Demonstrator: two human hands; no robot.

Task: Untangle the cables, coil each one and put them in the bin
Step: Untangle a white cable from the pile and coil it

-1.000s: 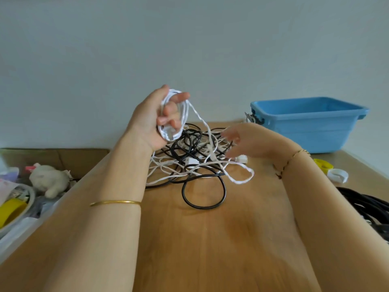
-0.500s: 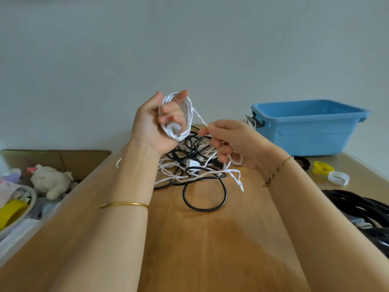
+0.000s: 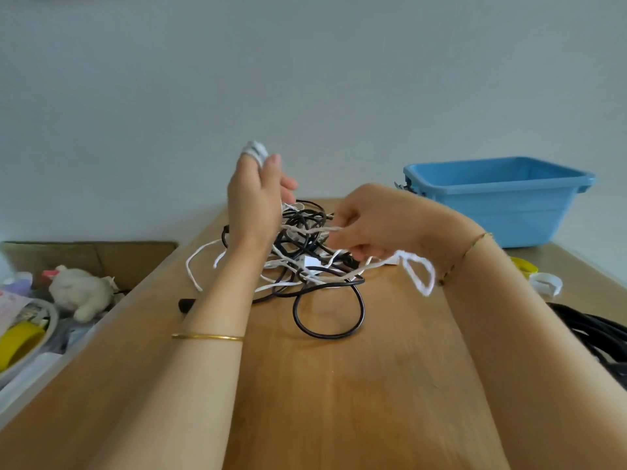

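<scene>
I see the left hand (image 3: 252, 198) raised at frame centre, its back toward me, fingers curled round a small coil of white cable (image 3: 255, 153) that shows above the fingertips. The right hand (image 3: 369, 222), just right of it, pinches a white strand (image 3: 410, 256) whose loop hangs by the wrist. Below both, the tangle of black and white cables (image 3: 305, 262) lies on the wooden worktop (image 3: 339, 385). The blue bin (image 3: 502, 212) stands at right, apart from the tangle.
</scene>
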